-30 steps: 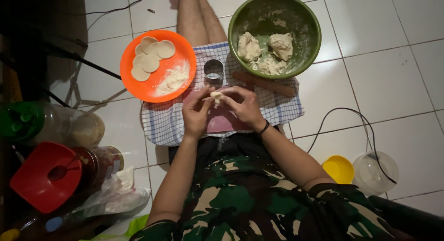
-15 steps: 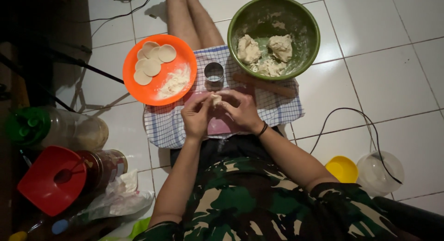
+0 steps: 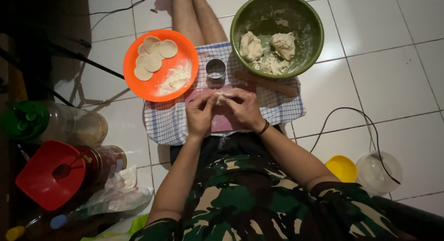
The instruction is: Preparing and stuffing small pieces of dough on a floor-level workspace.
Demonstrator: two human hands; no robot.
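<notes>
Two hands meet over my lap cloth [image 3: 171, 123]. At far left, the orange plate [image 3: 159, 65] keeps cut discs and flour within reach. My left hand [image 3: 200, 114] and right hand [image 3: 245, 110] pinch a small dough piece [image 3: 220, 98] between closed fingertips — held above the pink board [image 3: 222, 123]. Rightward, the green bowl [image 3: 276, 35] holds spare dough.

A short-sleeved camouflage shirt [image 3: 259, 199] fills the near part of the view, patched in dark green, black, brown and pale cream. The sleeves end high on the upper arms, leaving both forearms bare down to the left hand [image 3: 200, 115] and right hand [image 3: 244, 110]. There's a thin dark band [image 3: 264, 127] circling the right wrist. Below the shirt hem, dark shorts or a dark skirt; which one can't be told. Far out, bare legs [image 3: 194, 16] run side by side.
</notes>
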